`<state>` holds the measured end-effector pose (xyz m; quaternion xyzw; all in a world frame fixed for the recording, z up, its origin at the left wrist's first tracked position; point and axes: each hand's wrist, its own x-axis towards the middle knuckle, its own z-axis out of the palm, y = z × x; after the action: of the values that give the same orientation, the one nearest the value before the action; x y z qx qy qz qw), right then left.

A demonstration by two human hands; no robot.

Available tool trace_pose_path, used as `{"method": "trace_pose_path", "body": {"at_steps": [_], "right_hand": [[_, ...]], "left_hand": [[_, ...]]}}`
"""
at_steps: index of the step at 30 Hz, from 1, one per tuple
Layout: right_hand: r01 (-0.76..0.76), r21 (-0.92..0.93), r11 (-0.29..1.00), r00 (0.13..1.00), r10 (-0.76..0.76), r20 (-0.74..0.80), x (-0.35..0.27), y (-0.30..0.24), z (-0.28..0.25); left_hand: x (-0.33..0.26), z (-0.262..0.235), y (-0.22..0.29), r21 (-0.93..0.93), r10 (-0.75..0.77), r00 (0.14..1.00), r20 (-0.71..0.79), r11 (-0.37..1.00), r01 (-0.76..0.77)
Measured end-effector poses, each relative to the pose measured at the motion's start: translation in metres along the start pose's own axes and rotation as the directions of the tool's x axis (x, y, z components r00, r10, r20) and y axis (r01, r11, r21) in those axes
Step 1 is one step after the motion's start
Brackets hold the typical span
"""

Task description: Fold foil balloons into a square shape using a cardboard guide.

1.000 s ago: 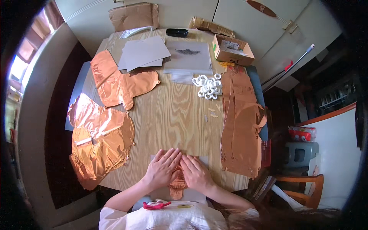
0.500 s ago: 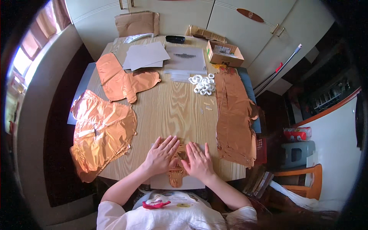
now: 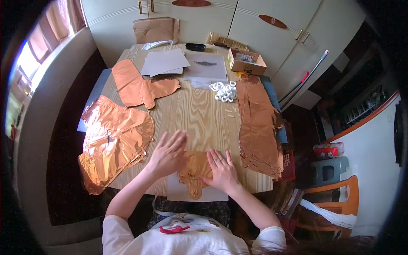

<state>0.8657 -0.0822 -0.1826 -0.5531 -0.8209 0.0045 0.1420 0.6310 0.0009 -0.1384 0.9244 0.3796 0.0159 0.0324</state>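
Right at the table's near edge, a folded copper-coloured foil balloon [image 3: 194,163] lies over a pale grey card [image 3: 175,193], its rounded tab toward me. My right hand [image 3: 222,171] rests flat on the balloon's right side, fingers stretched out and holding nothing. Slightly blurred, my left hand [image 3: 168,155] is over the left side with its fingers extended and nothing in them; whether it touches the foil cannot be told. More flat foil balloons lie to the left: a shiny one [image 3: 121,138] and, farther off, another [image 3: 134,87]. On the right is a long stack of foil balloons [image 3: 257,127].
White rings [image 3: 224,92] are heaped right of centre, with small pale strips [image 3: 230,111] nearer me. Grey sheets [image 3: 163,63], a clear plastic sleeve pile [image 3: 206,68], a black tray [image 3: 195,47] and a cardboard box [image 3: 247,62] line the far side. A wooden chair [image 3: 352,199] stands at right.
My left hand has shifted left and up off the middle of the balloon, uncovering more flattened foil. My right hand stays nearly in place. The whole view has tilted slightly.
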Motion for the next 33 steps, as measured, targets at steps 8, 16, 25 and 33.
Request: {"method": "trace_pose_path", "body": {"at_steps": [8,16,25,33], "right_hand": [[-0.044,-0.009,0.999,0.996,0.044,0.081,-0.002,-0.004,-0.003],[0.131,0.037,0.991,0.981,-0.124,-0.149,-0.008,-0.015,-0.02],[0.078,0.276,0.958,0.996,-0.06,-0.074,-0.011,-0.02,-0.009],[0.06,0.249,0.967,0.998,-0.049,-0.051,-0.008,-0.027,-0.014]], "left_hand": [[0.034,0.037,0.019,-0.169,0.339,0.938,-0.074,0.922,-0.347],[0.032,0.044,0.016,-0.096,0.354,0.927,-0.121,0.926,-0.366],[0.034,0.047,0.013,-0.117,0.379,0.922,-0.084,0.915,-0.386],[0.035,0.044,0.012,-0.163,0.373,0.928,0.007,0.916,-0.367]]}}
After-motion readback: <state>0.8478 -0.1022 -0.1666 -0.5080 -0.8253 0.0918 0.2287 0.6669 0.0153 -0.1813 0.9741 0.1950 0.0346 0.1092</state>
